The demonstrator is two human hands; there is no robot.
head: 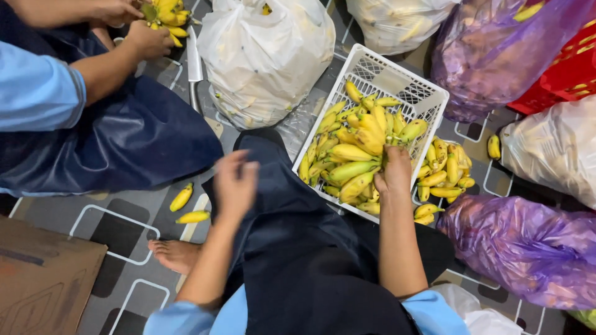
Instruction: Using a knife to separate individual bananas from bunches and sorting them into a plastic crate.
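**Right hand deep in the banana crate, left one up and free**

Your right hand (393,172) is down in the white crate (428,93), fingers curled over the bananas (351,162) at the near edge. It looks like it's gripping one or two, but the fingertips are buried in the pile, so I can't tell for sure. Your left hand (234,184) hangs blurred above your dark apron (298,248), fingers loosely bunched, nothing in it as far as I can see.

The crate sits tilted against your lap, near corner by your knee — probably so the fruit is within easy reach of that right arm. A loose bunch (444,167) lies on the floor just beside the crate's right wall, and two single bananas (187,206) lie apart on the mat to your left.

The bananas under your hand mostly run long axis left-to-right, tips toward the crate's left wall — the heap above them points every which way.

Another person's hands (133,28) work a bunch at top left, a knife (194,62) beside them.
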